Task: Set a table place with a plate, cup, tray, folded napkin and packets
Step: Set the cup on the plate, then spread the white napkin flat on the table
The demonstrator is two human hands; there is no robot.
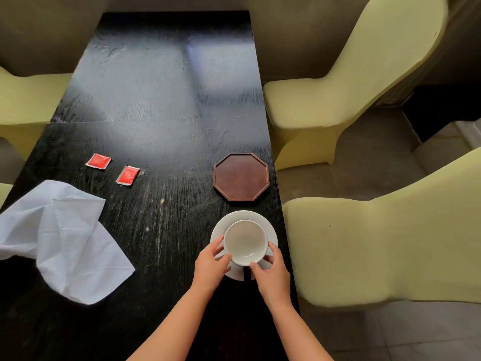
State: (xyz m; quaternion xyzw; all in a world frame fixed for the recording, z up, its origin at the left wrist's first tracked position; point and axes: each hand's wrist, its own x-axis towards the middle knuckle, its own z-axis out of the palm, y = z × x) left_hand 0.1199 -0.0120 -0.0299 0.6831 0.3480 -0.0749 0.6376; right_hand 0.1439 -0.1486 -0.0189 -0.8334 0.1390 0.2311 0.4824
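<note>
Head view, looking down along two bare forearms reaching in from the lower edge to the near right part of a long black wood-grain table [161,131]. Left hand [210,267] curled against the left side of a round white ceramic cup [245,242], thumb and fingers gripping its wall. Right hand [272,272] holding the cup's near right side the same way, thumb on the rim's lower edge, fingers wrapped round the far side. Cup upright and empty, sitting on a round white saucer-like plate [260,217], both close to the table's right edge; something dark and narrow between the two hands at the plate's near rim, too hidden to identify. Just beyond the plate, apart from it, an empty octagonal brown wooden tray [241,176] with a low raised rim, also by the right edge. Well to the left, a crumpled, unfolded white cloth napkin [62,238] spread loosely over the table's near left edge. Beyond the napkin, two small red packets lying flat and apart: left red packet [98,161] and right red packet [127,175]. Pale window glare across the middle of the tabletop. Pale yellow fabric-covered chairs [364,230] drawn up on both sides, two at right over a grey tiled floor [385,334].
</note>
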